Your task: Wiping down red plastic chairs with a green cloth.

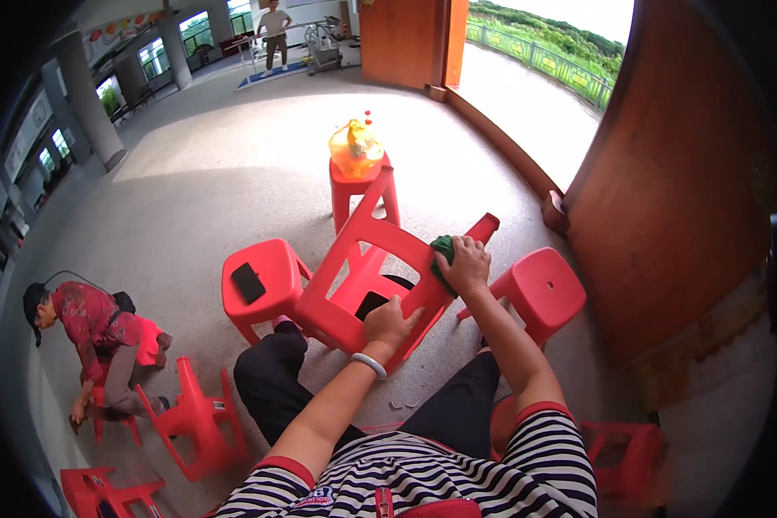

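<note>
In front of me a red plastic stool (pixel 380 231) is tipped over, its legs pointing up and away. My left hand (pixel 390 326) grips the stool's near edge, with the thumb stretched along the red plastic. A dark green cloth (pixel 443 250) is bunched under my right hand (pixel 466 263), which presses it against the stool's right leg. The fingers of that hand are curled over the cloth.
Left of the held stool, a second red stool (pixel 265 281) carries a black phone (pixel 249 282). Another stool (pixel 548 293) stands right. A farther one (pixel 351 185) bears a yellow-orange plastic bag (pixel 354 148). A person (pixel 104 337) bends among stools at left; another (pixel 274 36) stands far back.
</note>
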`<act>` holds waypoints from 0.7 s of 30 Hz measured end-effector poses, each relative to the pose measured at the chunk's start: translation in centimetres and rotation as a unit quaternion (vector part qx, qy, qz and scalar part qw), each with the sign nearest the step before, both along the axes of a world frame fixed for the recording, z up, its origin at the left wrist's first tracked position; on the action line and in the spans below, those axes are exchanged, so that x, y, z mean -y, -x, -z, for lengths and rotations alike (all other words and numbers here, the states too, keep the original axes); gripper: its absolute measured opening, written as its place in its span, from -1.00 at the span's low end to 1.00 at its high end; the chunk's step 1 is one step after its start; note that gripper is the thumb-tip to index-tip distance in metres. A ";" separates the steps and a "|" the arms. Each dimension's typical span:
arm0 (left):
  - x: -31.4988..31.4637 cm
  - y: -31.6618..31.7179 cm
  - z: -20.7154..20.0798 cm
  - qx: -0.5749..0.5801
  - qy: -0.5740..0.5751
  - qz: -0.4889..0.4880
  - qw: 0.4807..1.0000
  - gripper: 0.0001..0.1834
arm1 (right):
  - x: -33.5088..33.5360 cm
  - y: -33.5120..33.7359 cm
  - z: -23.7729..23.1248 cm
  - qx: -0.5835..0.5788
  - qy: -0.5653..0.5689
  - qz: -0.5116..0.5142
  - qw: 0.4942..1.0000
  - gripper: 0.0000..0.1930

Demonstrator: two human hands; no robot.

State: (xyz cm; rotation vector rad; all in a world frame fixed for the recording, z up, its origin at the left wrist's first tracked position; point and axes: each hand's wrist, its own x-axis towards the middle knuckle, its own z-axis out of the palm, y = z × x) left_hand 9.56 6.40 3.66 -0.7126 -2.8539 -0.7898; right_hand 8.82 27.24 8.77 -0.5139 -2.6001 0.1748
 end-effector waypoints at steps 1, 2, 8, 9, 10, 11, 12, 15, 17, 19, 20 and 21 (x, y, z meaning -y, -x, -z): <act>-0.1 0.0 0.0 0.002 0.003 0.015 1.000 -0.33 | 0.0 0.1 -0.1 0.003 -0.009 0.005 1.000 -0.43; -0.4 0.1 -0.1 -0.002 0.004 0.004 1.000 -0.33 | -0.4 0.3 0.0 0.004 -0.019 0.008 1.000 -0.42; -0.9 0.2 0.0 0.015 0.021 -0.006 1.000 -0.29 | -3.2 1.7 0.1 0.021 -0.016 0.036 0.999 -0.41; -0.9 0.0 -0.4 0.048 0.036 -0.007 0.998 -0.27 | -4.3 2.1 0.0 0.015 -0.017 0.061 0.998 -0.41; -1.0 -0.2 -0.7 0.047 0.038 -0.005 0.998 -0.27 | -5.4 2.4 -0.1 0.010 -0.020 0.085 0.996 -0.41; -1.2 -0.6 -1.0 0.053 0.040 -0.003 0.998 -0.26 | -6.9 2.8 -0.1 0.010 -0.020 0.105 0.994 -0.40; -1.1 -0.8 -1.1 0.060 0.041 -0.003 0.997 -0.26 | -7.7 3.2 -0.6 0.030 0.005 0.129 0.991 -0.41; -1.2 -0.9 -0.8 0.048 0.035 -0.008 0.998 -0.26 | -8.5 3.7 -0.8 0.043 0.024 0.144 0.988 -0.41; -1.2 -0.5 -0.2 0.021 0.019 -0.005 1.000 -0.28 | -7.5 3.9 -0.4 0.004 0.040 0.148 0.988 -0.42; -1.1 -0.3 0.0 -0.006 0.004 -0.003 1.000 -0.29 | -5.9 3.0 0.1 0.011 0.027 0.108 0.994 -0.43; -1.0 -0.1 0.0 0.003 0.014 -0.005 1.000 -0.29 | -4.9 2.4 0.4 0.022 0.027 0.085 0.996 -0.43; -0.9 0.0 0.1 0.012 0.023 -0.008 1.000 -0.29 | -3.5 1.7 0.8 0.007 0.023 0.062 0.998 -0.44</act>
